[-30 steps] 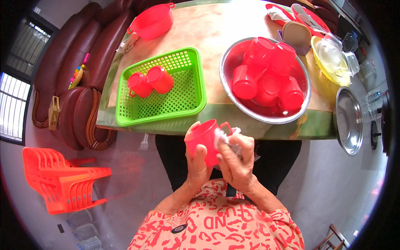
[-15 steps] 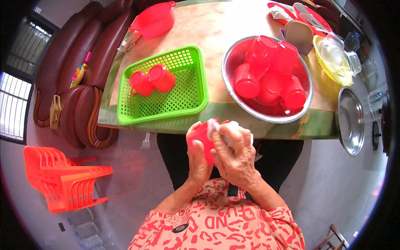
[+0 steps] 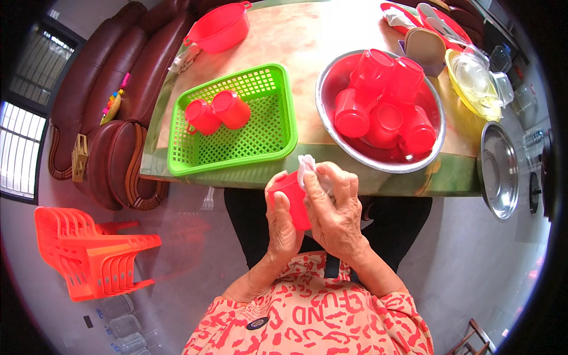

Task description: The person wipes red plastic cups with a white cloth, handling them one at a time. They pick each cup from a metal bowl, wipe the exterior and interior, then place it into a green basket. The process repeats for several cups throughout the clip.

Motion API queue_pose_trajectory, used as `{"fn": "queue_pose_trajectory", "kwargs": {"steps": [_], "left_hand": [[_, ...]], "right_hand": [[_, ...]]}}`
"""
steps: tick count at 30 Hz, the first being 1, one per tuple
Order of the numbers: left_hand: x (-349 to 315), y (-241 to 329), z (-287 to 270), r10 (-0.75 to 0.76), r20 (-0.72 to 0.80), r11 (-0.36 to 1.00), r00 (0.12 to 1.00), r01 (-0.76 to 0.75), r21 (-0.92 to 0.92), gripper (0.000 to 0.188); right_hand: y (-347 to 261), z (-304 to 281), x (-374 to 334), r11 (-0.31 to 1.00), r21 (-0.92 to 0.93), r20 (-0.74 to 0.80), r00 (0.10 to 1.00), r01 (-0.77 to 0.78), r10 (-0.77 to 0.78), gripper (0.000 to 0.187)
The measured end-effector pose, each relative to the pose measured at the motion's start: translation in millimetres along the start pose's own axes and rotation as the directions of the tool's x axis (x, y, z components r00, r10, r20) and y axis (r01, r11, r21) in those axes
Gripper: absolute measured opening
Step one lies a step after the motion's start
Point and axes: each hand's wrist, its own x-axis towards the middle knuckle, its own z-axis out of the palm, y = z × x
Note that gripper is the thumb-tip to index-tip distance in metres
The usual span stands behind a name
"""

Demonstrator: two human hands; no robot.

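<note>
A red plastic mug (image 3: 291,195) is held over my lap, just in front of the table's near edge. My left hand (image 3: 283,228) wraps round its left side, thumb along the wall. A crumpled white cloth (image 3: 307,168) is pinched in the fingers of my right hand (image 3: 337,216), against the mug's rim. Two red mugs (image 3: 231,110) sit upside down in the far left part of a green perforated basket (image 3: 236,166). To the right, several more red mugs (image 3: 387,123) are piled in a wide metal bowl (image 3: 362,164).
A red plastic basin (image 3: 220,28) stands at the table's far left. Red plates (image 3: 451,29), a yellow basket (image 3: 460,102) of clear containers and a metal basin (image 3: 498,171) line the right side. Stacked orange chairs (image 3: 94,254) stand on the floor at left, near a brown sofa (image 3: 89,77).
My right hand has shifted the white cloth slightly at the mug's rim, so more of it sticks up. The mug has turned a little in my left hand. Basket and bowl contents look the same.
</note>
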Motion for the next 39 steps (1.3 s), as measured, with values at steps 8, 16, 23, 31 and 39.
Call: {"fn": "queue_pose_trajectory", "kwargs": {"steps": [8,16,23,31,39], "left_hand": [[3,14,-8,-0.266,-0.052,0.944,0.962,0.25,-0.214,0.073],[6,20,17,-0.2,0.018,0.912,0.98,0.193,-0.361,0.076],[2,9,9,-0.119,0.093,0.912,0.989,0.146,-0.382,0.079],[-4,15,5,-0.122,0.141,0.905,0.982,0.168,-0.392,0.07],[-1,14,-1,-0.152,0.115,0.926,0.982,0.182,-0.33,0.059]], "right_hand": [[-15,11,-39,0.965,-0.055,0.03,0.967,0.256,-0.254,0.045],[-5,11,-29,0.951,0.307,-0.162,0.982,-0.044,0.098,0.041],[-3,14,-32,0.894,0.412,-0.147,0.956,-0.175,0.255,0.032],[-2,-2,-36,0.697,0.643,-0.017,0.904,-0.317,0.427,0.024],[12,-2,-30,0.884,0.467,-0.165,0.981,-0.015,0.105,0.03]]}}
